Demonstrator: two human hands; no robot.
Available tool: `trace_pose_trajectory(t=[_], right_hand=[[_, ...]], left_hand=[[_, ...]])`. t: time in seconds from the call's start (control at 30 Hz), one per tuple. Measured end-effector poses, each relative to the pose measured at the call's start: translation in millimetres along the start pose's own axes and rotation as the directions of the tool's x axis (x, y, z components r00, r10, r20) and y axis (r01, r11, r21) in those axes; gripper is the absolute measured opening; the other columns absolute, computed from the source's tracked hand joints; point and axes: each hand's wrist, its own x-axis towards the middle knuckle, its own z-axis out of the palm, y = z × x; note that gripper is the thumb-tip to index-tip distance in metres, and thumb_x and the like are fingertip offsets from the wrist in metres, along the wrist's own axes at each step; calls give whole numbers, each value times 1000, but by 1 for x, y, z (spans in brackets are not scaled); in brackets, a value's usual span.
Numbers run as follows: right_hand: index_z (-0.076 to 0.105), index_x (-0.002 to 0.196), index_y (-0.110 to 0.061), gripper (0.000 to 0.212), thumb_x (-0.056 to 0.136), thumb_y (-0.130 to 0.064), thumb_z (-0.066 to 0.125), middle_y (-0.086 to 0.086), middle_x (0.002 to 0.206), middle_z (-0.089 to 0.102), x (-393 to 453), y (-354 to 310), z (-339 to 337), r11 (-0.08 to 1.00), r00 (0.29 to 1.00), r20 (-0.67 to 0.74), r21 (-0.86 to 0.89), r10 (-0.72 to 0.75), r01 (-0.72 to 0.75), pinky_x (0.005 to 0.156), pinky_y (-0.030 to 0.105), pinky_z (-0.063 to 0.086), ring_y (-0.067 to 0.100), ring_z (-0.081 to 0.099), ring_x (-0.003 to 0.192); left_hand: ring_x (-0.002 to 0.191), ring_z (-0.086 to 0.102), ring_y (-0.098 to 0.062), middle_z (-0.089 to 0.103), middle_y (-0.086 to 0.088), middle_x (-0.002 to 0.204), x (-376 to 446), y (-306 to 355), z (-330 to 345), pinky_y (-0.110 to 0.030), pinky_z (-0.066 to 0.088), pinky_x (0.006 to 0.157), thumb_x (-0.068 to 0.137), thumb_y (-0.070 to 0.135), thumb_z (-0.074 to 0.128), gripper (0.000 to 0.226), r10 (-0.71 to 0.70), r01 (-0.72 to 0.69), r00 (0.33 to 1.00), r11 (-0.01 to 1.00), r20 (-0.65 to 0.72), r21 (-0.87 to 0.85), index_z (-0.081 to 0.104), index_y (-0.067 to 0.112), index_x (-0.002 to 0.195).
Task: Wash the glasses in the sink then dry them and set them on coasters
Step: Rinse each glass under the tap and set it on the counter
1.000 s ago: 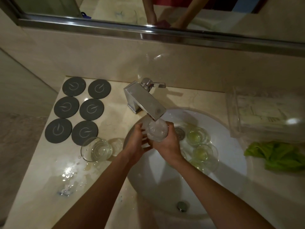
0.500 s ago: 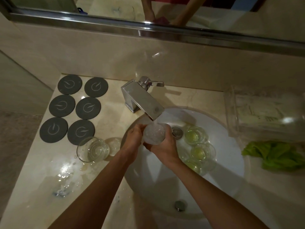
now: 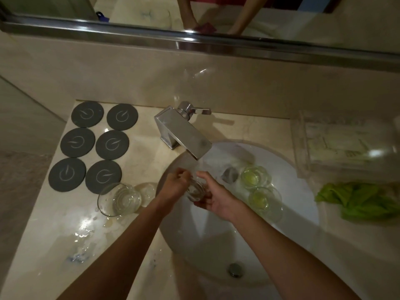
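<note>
On the far left of the desk (image 3: pixel 54 245) lie six dark round coasters (image 3: pixel 94 147) in two columns. Just near of them a clear glass (image 3: pixel 118 199) lies tipped on its side, touching the nearest coaster's edge, with a second, smaller glass (image 3: pixel 147 189) close on its right and puddles of water (image 3: pixel 83 230) nearer to me. The chrome faucet (image 3: pixel 184 132) reaches out over the far rim of the white sink (image 3: pixel 298 213).

Under its spout my left hand (image 3: pixel 176 184) and my right hand (image 3: pixel 216 197) meet on one small glass (image 3: pixel 195 191). The left grip curls its fingers onto the glass's left side; the right grip wraps round it from the right and below, thumb over the far edge. Motion blur hides the exact finger placement.

To the right, inside the sink, two more glasses (image 3: pixel 258 188) with yellowish liquid sit beside the drain stopper (image 3: pixel 229 174). Further right on the desk are a clear plastic box (image 3: pixel 346 146) and, near of it, a crumpled green cloth (image 3: pixel 359 202).
</note>
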Motion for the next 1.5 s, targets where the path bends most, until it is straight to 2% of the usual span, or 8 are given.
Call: trace_pose_trajectory(t=[0.23, 0.37, 0.47, 0.63, 0.77, 0.93, 1.1, 1.5], right_hand=[[71, 110, -5, 65, 78, -62, 72, 9, 86, 71, -10, -4, 0, 957, 988, 92, 250, 126, -145, 66, 26, 57, 17, 65, 75], [71, 113, -4, 65, 79, -59, 73, 12, 88, 74, -25, -1, -1, 975, 987, 116, 179, 109, -129, 64, 28, 57, 20, 68, 79], [71, 108, -11, 50, 78, -51, 75, 6, 93, 76, -42, 4, 5, 997, 996, 77, -64, -49, 54, 70, 27, 56, 19, 70, 87], [58, 121, -19, 68, 66, -37, 93, -4, 112, 68, -78, 24, 24, 692, 903, 170, -591, -396, 415, 69, 12, 48, 5, 65, 97], [53, 130, -23, 77, 65, -32, 93, -6, 119, 57, -100, 44, 44, 378, 780, 384, -713, -494, 590, 81, 16, 46, 11, 57, 109], [46, 138, -29, 81, 69, -34, 89, -7, 129, 49, -110, 77, 86, 99, 687, 461, -787, -561, 609, 95, 27, 47, 13, 50, 119], [39, 140, -32, 82, 72, -34, 85, -3, 133, 51, -101, 103, 143, 78, 670, 471, -783, -574, 617, 91, 34, 51, 18, 53, 119], [33, 142, -28, 85, 75, -24, 84, 3, 131, 54, -61, 119, 244, -2, 674, 396, -863, -624, 505, 93, 33, 45, 23, 45, 126]], left_hand=[[85, 64, -25, 67, -11, 97, -8, 4, -4, -45, 55, 88, 103, 23, 41, 25, -32, 33, 999, 999, 33, -39, 61, 9, 110], [80, 60, -20, 64, -9, 93, -33, 7, -14, -38, 52, 73, 102, 17, 42, 20, 115, -118, 993, 985, 32, 126, 61, 14, 98], [80, 61, -19, 64, -8, 98, -64, -3, -29, -40, 55, 75, 99, 8, 45, 18, 242, -236, 970, 933, 12, 272, 61, 14, 104], [80, 62, -9, 66, 0, 98, -122, -36, -59, -12, 47, 65, 98, 4, 51, 21, 298, -271, 954, 904, -33, 329, 65, 12, 112], [73, 66, -14, 68, 3, 91, -157, -60, -78, -17, 49, 62, 96, 6, 55, 20, 304, -260, 948, 912, -98, 316, 62, 25, 90], [74, 67, -12, 68, 6, 90, -181, -88, -114, -28, 56, 71, 96, 12, 57, 10, 301, -240, 946, 899, -120, 367, 63, 18, 100], [74, 69, -13, 68, -2, 94, -176, -113, -166, -16, 50, 61, 94, 9, 59, 8, 278, -196, 946, 901, -168, 387, 62, 12, 102], [81, 66, -27, 66, -6, 95, -137, -132, -252, -44, 54, 74, 95, 14, 58, 9, 278, -186, 947, 884, -163, 429, 59, 8, 102]])
